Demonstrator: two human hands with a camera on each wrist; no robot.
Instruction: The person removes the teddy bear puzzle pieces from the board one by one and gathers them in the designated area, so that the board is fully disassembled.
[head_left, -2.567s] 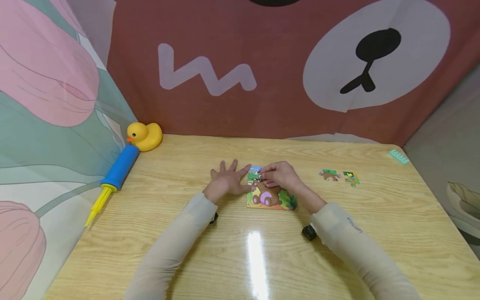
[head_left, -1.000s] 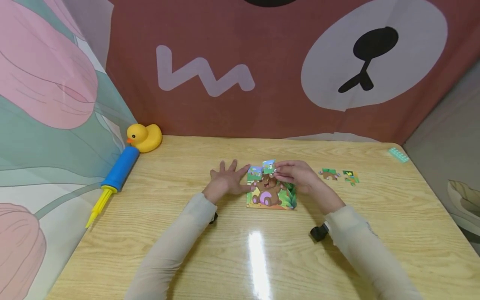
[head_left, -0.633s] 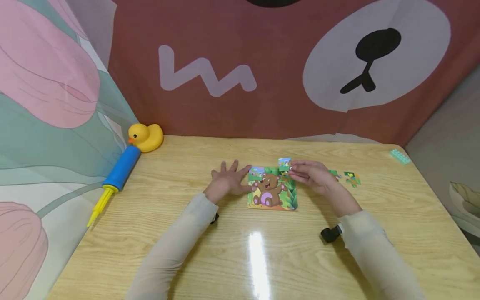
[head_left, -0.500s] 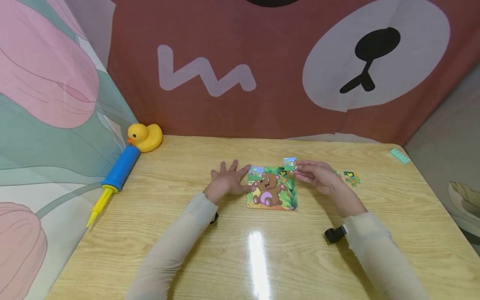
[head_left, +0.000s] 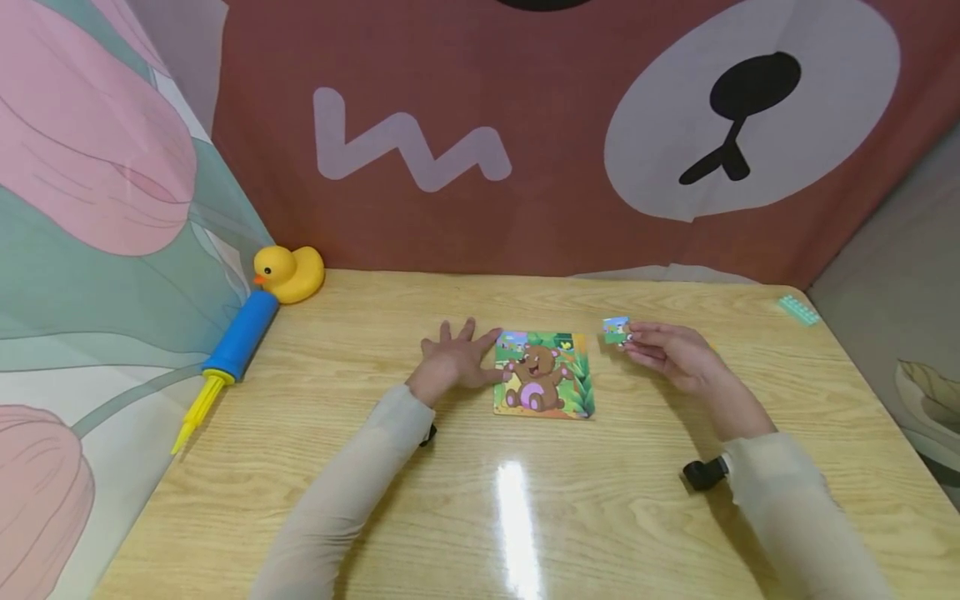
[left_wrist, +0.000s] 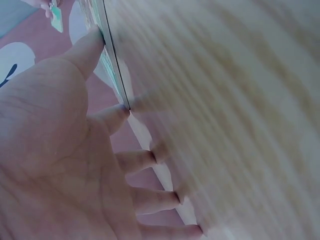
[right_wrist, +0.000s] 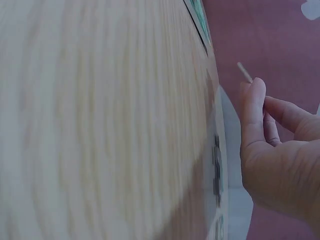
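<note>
In the head view a square puzzle (head_left: 555, 387) with a brown bear picture lies flat on the wooden table. My left hand (head_left: 453, 360) is spread beside it, with thumb and index finger at its left edge. The left wrist view shows that thumb against the edge of the puzzle (left_wrist: 116, 67), the other fingertips on the tabletop. To the right of the puzzle, my right hand (head_left: 675, 357) pinches a small blue and green puzzle piece (head_left: 616, 328) between thumb and fingers. The right wrist view has this piece (right_wrist: 244, 72) edge-on, held above the table.
Loose puzzle pieces (right_wrist: 216, 170) lie on the table under the right hand, mostly hidden in the head view. A yellow rubber duck (head_left: 292, 275) and a blue hand pump (head_left: 243, 333) stand at the left edge. One mint toy brick (head_left: 798, 310) sits far right.
My right hand has lifted the puzzle piece off the bear puzzle's upper part and carried it right, past the puzzle's edge. The left hand has stayed in place.
</note>
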